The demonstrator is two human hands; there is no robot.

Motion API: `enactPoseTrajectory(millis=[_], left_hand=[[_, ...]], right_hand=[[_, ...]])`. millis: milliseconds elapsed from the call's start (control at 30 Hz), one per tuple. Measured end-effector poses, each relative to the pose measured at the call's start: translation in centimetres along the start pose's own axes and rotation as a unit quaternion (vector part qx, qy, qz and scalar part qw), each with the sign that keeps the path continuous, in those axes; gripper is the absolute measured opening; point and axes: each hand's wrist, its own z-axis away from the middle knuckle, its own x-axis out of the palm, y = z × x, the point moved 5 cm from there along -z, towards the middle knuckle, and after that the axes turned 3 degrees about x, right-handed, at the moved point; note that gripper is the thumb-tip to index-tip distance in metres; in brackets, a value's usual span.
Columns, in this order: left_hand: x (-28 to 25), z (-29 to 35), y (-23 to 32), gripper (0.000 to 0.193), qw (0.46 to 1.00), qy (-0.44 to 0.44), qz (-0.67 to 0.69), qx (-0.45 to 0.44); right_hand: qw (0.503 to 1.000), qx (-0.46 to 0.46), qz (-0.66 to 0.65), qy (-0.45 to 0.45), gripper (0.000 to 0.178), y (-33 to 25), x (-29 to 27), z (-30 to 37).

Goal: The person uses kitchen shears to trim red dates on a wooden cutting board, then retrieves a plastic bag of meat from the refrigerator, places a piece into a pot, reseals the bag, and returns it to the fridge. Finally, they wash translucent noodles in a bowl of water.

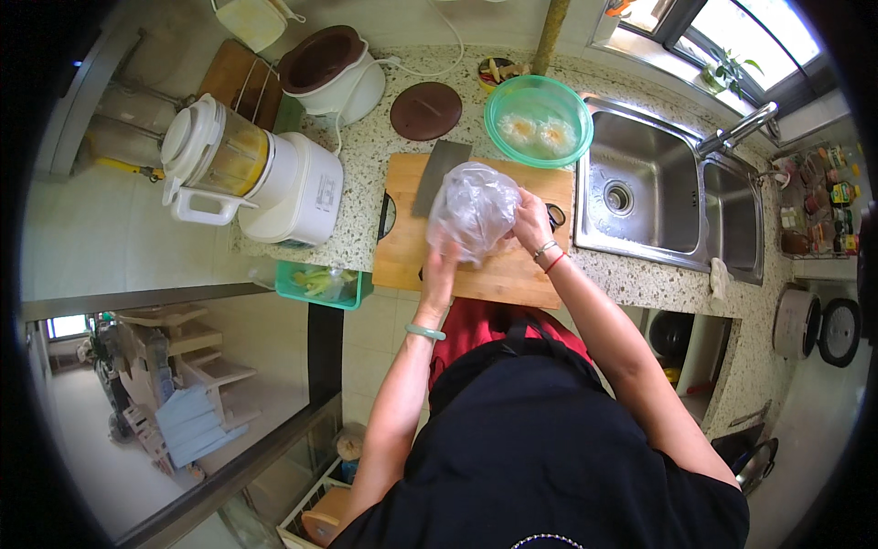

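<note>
A crumpled clear plastic bag [474, 203] is held above the wooden cutting board [400, 265]. My right hand [530, 224] is closed on the bag's right side, fingers partly hidden behind it. My left hand [441, 272] is at the bag's lower left, its somewhat blurred fingers stretched out against the plastic. What the bag contains, if anything, I cannot make out. A broad-bladed cleaver [441, 178] lies on the board to the left of the bag, partly covered by it. Beside my right hand shows a black loop handle [555, 216], perhaps of scissors.
Behind the board stands a green basin [540, 101] with two pale round items in it. A double steel sink [640, 174] is to the right. On the left are a blender [291, 188], a white cooker [343, 91] and a brown lid [426, 111]. An open green drawer [315, 285] holds vegetables.
</note>
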Motion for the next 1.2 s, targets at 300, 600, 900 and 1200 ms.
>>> enactPoseTrajectory(millis=[300,600,900,1200], left_hand=[[-2.0,-3.1,1.5,0.070,0.987,-0.122,0.061,-0.087],[2.4,-3.2,5.3,0.068,0.920,-0.224,-0.321,0.024],[2.2,-4.6,2.2,0.022,0.988,-0.069,-0.118,0.066],[3.5,-5.2,4.1,0.019,0.995,-0.080,0.030,-0.057]], right_hand=[[0.997,0.047,-0.054,-0.002,0.021,-0.5,-1.2,-0.2],[0.986,0.128,-0.097,-0.041,0.023,0.2,-1.2,1.1],[0.992,0.077,-0.049,-0.089,0.024,0.3,-0.8,0.8],[0.964,-0.136,0.177,-0.145,0.055,-1.6,1.0,2.6]])
